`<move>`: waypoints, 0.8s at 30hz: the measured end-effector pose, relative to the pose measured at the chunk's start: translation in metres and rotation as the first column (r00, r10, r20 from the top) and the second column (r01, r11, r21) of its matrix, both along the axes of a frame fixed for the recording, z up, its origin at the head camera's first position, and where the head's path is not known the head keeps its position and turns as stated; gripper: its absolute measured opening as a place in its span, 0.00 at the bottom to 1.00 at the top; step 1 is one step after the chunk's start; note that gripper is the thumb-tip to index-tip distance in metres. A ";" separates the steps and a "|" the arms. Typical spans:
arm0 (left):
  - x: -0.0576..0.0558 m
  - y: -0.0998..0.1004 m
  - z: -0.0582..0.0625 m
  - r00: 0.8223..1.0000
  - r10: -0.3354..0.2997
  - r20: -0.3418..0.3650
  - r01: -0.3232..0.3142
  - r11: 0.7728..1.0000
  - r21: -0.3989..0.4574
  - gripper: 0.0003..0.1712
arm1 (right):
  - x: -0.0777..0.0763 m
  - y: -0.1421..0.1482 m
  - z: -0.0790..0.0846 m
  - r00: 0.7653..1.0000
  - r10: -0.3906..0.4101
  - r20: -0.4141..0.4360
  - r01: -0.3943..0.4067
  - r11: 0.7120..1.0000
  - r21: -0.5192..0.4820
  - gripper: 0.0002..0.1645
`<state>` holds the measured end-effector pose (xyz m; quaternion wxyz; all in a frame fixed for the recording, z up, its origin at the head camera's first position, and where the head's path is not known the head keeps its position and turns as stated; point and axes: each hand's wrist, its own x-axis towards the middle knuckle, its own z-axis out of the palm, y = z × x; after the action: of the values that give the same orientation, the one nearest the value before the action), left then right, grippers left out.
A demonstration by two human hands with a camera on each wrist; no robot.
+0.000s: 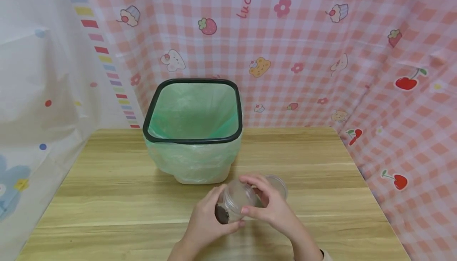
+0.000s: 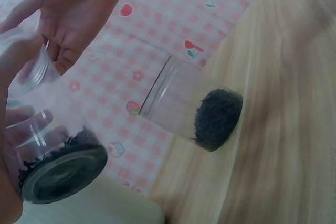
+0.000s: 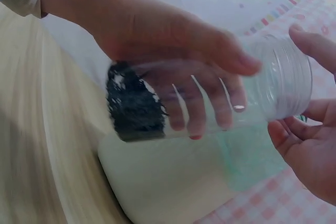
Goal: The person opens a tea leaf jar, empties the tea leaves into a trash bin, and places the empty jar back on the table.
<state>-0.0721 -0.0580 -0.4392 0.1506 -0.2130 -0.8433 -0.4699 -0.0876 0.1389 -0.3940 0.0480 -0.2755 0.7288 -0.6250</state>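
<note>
A clear plastic jar (image 1: 237, 197) with dark shredded bits (image 3: 139, 106) at its bottom is held tilted above the table, in front of the bin. My left hand (image 1: 205, 217) grips the body of this jar near the dark bits. Its fingers show through the clear wall in the right wrist view. My right hand (image 1: 275, 207) holds the ridged top end (image 3: 289, 77) between thumb and fingers; whether a lid sits there is hard to tell. Behind my right hand stands a second clear jar (image 2: 176, 90), partly hidden in the head view, also with dark shreds.
A bin (image 1: 192, 160) with a black rim and a pale green liner stands just beyond my hands, to the left. The wood-patterned tabletop (image 1: 118, 197) lies under everything. Pink checked cloth (image 1: 303, 35) hangs behind and on the right, white cloth on the left.
</note>
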 end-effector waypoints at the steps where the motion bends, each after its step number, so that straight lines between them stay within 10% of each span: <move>1: 0.000 -0.001 0.001 1.000 -0.018 0.011 0.018 1.000 0.001 0.45 | 0.000 0.001 0.000 1.000 0.017 -0.004 -0.017 1.000 0.006 0.34; 8: 0.003 -0.009 0.006 0.968 -0.192 0.161 0.188 0.981 0.040 0.44 | -0.004 0.009 0.001 0.978 0.196 -0.067 -0.196 0.981 0.006 0.35; 19: 0.001 -0.020 0.010 0.782 -0.489 0.387 0.429 0.872 0.234 0.38 | -0.008 0.018 0.003 0.885 0.460 -0.071 -0.464 0.883 -0.069 0.36; 24: 0.001 -0.021 0.010 0.749 -0.548 0.374 0.473 0.836 0.277 0.34 | -0.010 0.018 0.003 0.841 0.531 -0.102 -0.538 0.839 -0.077 0.37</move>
<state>-0.0712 -0.0792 -0.4296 -0.1605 -0.3114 -0.7221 -0.5965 -0.0980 0.1565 -0.3908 0.1783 -0.4936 0.5911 -0.6125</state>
